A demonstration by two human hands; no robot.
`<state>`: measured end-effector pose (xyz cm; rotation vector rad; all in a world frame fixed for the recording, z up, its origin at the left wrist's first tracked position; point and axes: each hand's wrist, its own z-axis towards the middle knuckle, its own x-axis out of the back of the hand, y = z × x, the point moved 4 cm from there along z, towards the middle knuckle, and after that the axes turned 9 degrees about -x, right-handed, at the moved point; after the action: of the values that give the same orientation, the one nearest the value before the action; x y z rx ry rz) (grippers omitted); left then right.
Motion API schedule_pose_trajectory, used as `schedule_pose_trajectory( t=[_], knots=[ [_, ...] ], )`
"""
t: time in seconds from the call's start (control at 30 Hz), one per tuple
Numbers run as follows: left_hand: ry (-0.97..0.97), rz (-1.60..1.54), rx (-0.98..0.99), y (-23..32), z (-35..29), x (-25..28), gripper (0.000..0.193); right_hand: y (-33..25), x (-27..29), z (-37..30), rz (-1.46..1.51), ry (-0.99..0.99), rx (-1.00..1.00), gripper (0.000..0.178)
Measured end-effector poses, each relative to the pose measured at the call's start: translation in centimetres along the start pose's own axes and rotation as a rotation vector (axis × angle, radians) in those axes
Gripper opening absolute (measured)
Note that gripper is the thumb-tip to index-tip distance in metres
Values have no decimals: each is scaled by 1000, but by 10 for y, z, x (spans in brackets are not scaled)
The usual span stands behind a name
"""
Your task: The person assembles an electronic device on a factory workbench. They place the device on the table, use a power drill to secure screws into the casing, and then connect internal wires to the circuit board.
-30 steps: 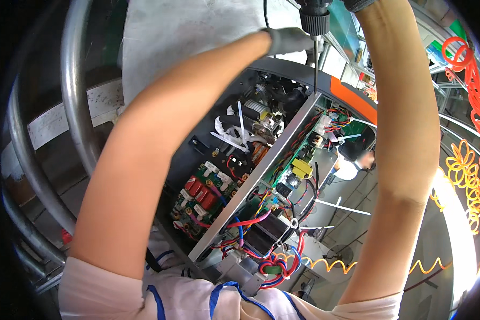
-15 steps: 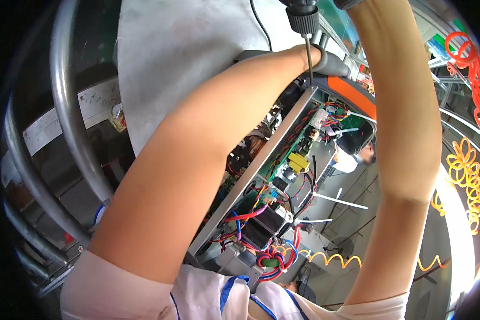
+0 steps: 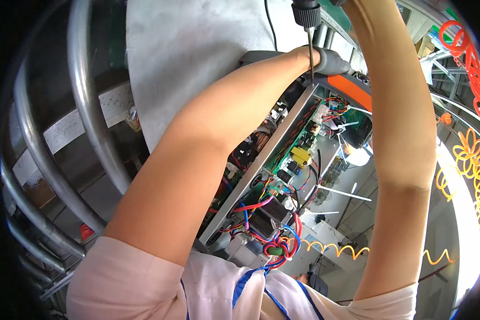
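Note:
In a dark grey glove, my left hand [image 3: 333,62] rests on the grey-and-orange end panel [image 3: 351,90] of an opened electrical unit; its fingers are hard to make out. A power screwdriver [image 3: 307,15] points down from the top edge, its long bit meeting the end of the unit's metal frame bar [image 3: 261,160]. My right hand [image 3: 338,2] is at the driver, nearly all cut off by the frame, with just a bit of dark glove showing. Inside the unit are a green circuit board [image 3: 289,156], a yellow transformer [image 3: 301,156], coloured wires and red-and-blue leads [image 3: 282,248] wound round a green ring.
White cable ties [image 3: 344,193] stick out from the wiring. Steel tube rails [image 3: 82,85] stand at left, beside a grey metal surface [image 3: 170,42]. Coiled orange air hoses [image 3: 472,165] and a red one [image 3: 477,80] hang at right. A black cable [image 3: 271,24] lies at the top.
The whole view has shifted slightly, moving most things a little to the right. Both arms keep nearly the same pose, and the bit stays against the end of the frame bar.

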<state>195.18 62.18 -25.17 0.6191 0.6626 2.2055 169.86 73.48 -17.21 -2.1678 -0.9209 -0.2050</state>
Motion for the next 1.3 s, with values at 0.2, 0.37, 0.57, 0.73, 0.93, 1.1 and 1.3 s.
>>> schedule_pose_trajectory(
  t=[0.2, 0.37, 0.57, 0.73, 0.93, 1.1, 1.3],
  knots=[
    [-56, -243, 199, 18, -5, 9, 24, 7, 12, -3, 19, 50, 13, 26],
    [-87, 58, 52, 15, -10, 28, 25, -6, 0, -3, -31, 50, 70, 26],
    [-120, -63, 87, 21, -15, 33, 26, 0, 23, -20, 13, 56, 57, 26],
    [-152, -188, 138, 22, -6, 6, 28, 10, 24, -21, 97, 101, -18, 25],
    [684, -409, 342, -26, -62, 44, 18, -41, -54, -11, -306, -6, -70, 28],
    [1231, -1558, 885, 12, -185, 74, 11, -70, -62, -64, -607, 99, 195, 33],
    [1228, -1453, 741, 139, -246, 107, 25, -72, -28, -155, -832, 497, 246, 51]
  ],
)
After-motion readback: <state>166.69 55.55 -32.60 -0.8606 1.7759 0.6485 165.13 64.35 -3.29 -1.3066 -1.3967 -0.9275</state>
